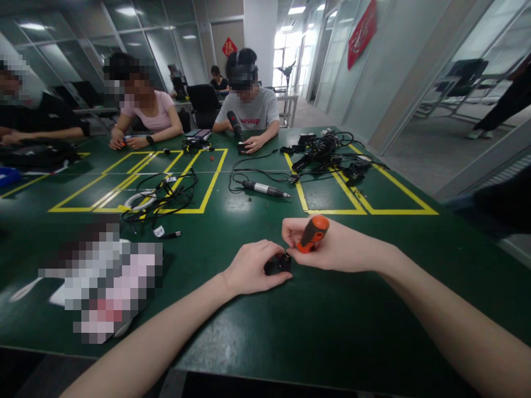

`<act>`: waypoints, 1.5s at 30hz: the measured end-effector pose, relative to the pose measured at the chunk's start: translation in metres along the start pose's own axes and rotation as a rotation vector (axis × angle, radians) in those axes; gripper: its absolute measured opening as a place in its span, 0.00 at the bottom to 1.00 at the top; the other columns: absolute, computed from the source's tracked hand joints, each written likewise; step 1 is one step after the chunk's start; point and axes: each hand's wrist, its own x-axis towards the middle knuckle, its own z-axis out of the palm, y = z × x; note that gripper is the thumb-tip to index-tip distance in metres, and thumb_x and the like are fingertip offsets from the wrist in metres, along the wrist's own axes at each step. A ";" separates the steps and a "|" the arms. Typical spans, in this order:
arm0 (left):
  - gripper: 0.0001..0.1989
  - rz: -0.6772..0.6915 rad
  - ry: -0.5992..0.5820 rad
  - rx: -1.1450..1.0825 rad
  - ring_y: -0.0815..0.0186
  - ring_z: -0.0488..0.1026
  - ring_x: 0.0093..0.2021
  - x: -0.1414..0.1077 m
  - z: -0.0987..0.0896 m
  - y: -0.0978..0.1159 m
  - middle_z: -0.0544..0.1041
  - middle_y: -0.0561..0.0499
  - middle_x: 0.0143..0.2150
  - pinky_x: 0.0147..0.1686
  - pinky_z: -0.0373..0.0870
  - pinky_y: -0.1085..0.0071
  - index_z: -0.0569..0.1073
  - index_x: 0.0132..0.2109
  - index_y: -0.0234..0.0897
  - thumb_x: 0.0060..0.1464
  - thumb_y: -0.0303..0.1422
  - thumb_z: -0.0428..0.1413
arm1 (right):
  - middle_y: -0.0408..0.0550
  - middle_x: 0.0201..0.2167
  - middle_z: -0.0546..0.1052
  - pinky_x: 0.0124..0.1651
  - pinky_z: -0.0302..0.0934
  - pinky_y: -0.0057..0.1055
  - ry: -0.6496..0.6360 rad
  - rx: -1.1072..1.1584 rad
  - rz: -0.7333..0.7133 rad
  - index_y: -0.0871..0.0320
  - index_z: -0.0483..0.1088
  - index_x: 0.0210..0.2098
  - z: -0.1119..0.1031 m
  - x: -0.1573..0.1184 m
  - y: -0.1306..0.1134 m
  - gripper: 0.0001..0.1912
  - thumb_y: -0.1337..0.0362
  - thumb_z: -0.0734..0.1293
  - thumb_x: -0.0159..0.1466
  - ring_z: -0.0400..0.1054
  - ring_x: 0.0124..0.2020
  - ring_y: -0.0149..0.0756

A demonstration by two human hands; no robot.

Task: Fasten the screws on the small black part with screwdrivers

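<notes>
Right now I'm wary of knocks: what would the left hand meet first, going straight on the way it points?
Most likely the right hand, close ahead with an orange-and-black handle in its grip. The left hand, holding a small black part, points toward it, though depth there is unclear.

Far-side grey T-shirt [265, 108] is reading "wassup" in red, first letter looking kinda cut off. Red diamond sign [229, 47] on the far beige panel [218, 33] is showing 福. Red banner [362, 34] far right and white cable tag [159, 231] left are coming out unreadable.
</notes>
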 end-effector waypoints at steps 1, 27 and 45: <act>0.17 0.006 0.007 -0.012 0.63 0.78 0.38 0.000 0.000 0.000 0.81 0.49 0.39 0.39 0.72 0.69 0.75 0.45 0.37 0.58 0.45 0.65 | 0.38 0.26 0.68 0.31 0.55 0.27 -0.005 0.005 0.001 0.55 0.64 0.33 0.000 0.000 -0.001 0.05 0.65 0.67 0.60 0.60 0.27 0.31; 0.17 -0.012 0.054 -0.005 0.65 0.76 0.34 -0.001 0.003 -0.002 0.80 0.50 0.36 0.35 0.70 0.71 0.75 0.43 0.36 0.58 0.46 0.65 | 0.37 0.24 0.66 0.30 0.53 0.28 0.014 -0.020 -0.018 0.55 0.63 0.31 0.001 0.001 0.004 0.08 0.63 0.67 0.61 0.58 0.26 0.30; 0.18 -0.042 0.037 0.001 0.65 0.76 0.34 -0.001 0.000 -0.001 0.79 0.51 0.36 0.36 0.71 0.71 0.75 0.42 0.37 0.57 0.47 0.66 | 0.37 0.25 0.64 0.31 0.53 0.29 0.026 0.013 -0.023 0.55 0.62 0.30 0.000 0.003 0.001 0.07 0.63 0.66 0.61 0.57 0.26 0.31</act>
